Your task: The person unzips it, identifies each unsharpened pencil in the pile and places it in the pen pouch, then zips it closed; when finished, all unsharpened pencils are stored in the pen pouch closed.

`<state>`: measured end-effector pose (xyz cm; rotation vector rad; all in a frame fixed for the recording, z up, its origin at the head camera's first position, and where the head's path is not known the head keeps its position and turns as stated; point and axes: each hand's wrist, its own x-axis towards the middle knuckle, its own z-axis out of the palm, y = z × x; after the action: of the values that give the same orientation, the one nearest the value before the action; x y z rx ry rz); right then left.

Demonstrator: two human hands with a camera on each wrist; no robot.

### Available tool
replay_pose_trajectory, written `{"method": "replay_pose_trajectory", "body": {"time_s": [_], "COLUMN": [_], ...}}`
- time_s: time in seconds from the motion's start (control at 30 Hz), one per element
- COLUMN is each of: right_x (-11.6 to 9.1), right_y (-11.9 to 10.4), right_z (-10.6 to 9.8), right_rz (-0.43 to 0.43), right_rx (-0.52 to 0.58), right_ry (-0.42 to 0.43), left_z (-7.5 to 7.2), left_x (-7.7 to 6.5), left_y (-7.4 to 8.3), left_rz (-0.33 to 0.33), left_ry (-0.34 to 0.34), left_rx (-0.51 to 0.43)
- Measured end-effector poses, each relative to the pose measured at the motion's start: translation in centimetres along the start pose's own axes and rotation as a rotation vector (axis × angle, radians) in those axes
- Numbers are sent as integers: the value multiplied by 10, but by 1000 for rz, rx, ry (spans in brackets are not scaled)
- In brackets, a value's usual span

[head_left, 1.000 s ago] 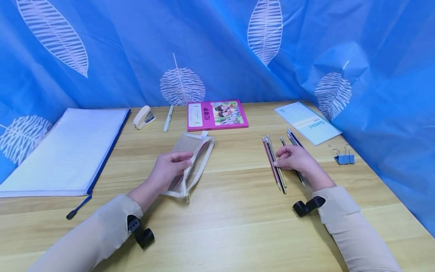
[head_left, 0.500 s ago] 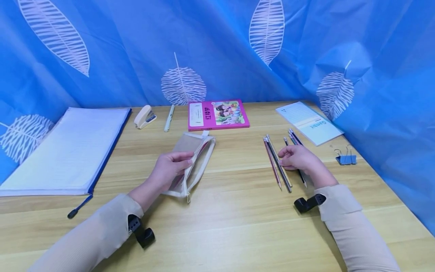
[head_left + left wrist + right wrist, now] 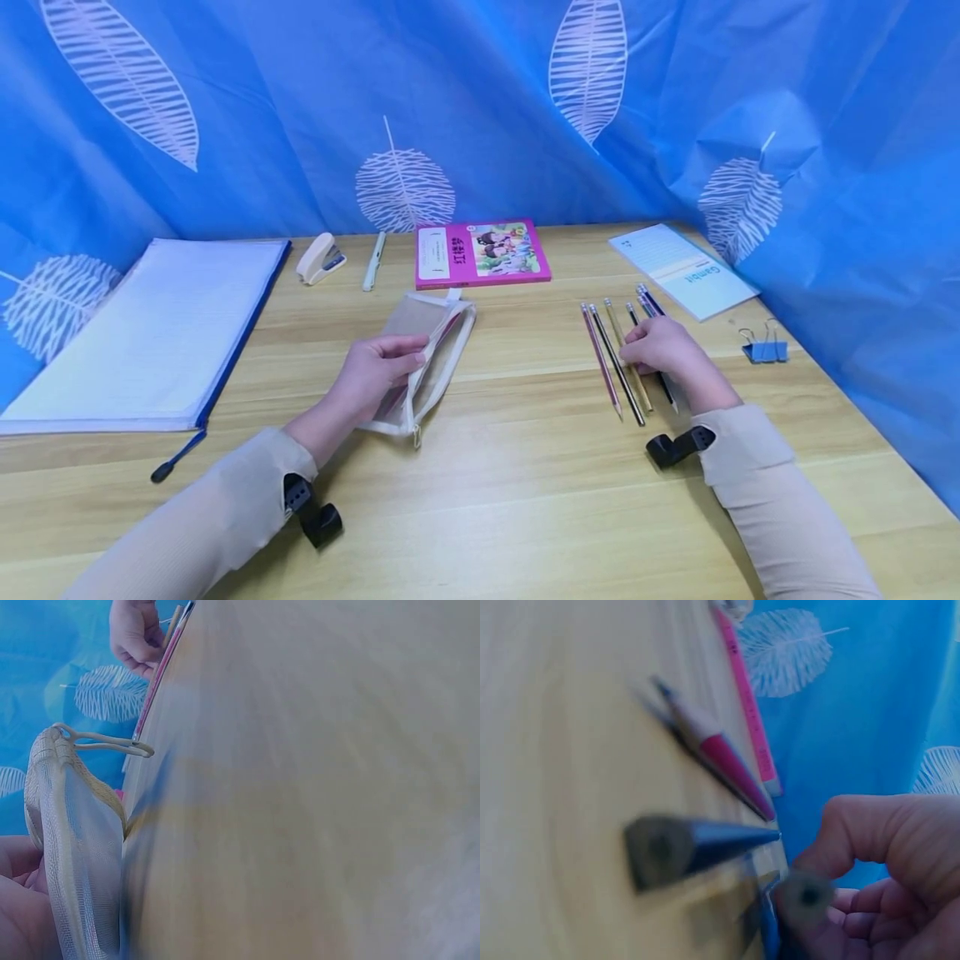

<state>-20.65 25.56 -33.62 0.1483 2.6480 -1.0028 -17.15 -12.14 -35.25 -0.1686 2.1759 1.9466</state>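
A creased blue sheet [image 3: 480,100] printed with white leaves [image 3: 588,71] hung behind a pale wood-grain table [image 3: 510,517], whose surface caught a soft sheen of light.

White stapler [image 3: 318,262], pink book [image 3: 482,255], blue clip [image 3: 765,352]

There are at least five pencils [image 3: 616,362] (the dark ones at the right bunch together, so an exact total cannot be told) and one mesh zip pouch [image 3: 408,317]. Count one stapler [image 3: 318,260], one pen [image 3: 373,262], one illustrated book [image 3: 483,254], one Gambit notepad [image 3: 682,271], one binder clip [image 3: 765,352] and one zip document folder [image 3: 165,333]. There are two wrist cameras [image 3: 322,525], one table [image 3: 480,517] and one backdrop sheet [image 3: 300,100], with five leaf prints [image 3: 405,190] showing in the head view.
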Motion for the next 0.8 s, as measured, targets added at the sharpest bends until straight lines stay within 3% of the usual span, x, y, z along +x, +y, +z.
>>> {"method": "replay_pose_trajectory", "body": {"time_s": [0.2,0.37,0.47,0.8], "right_x": [-4,-8,-11,-26], "right_y": [-12,-32,-43,-85], "right_z": [3,24,43,100], "right_rz": [-23,-42,-37,-14], "right_rx": [399,750,827,900], "right_ry": [-43,-135,-188,-301], "left_z": [1,0,0,2], "left_x": [1,1,0,-1], "left_y": [-1,0,1,3], "left_rz": [-5,-8,-5,5], "left_ry": [-1,3,-1,-1], "left_rx": [-8,0,-2,3]}}
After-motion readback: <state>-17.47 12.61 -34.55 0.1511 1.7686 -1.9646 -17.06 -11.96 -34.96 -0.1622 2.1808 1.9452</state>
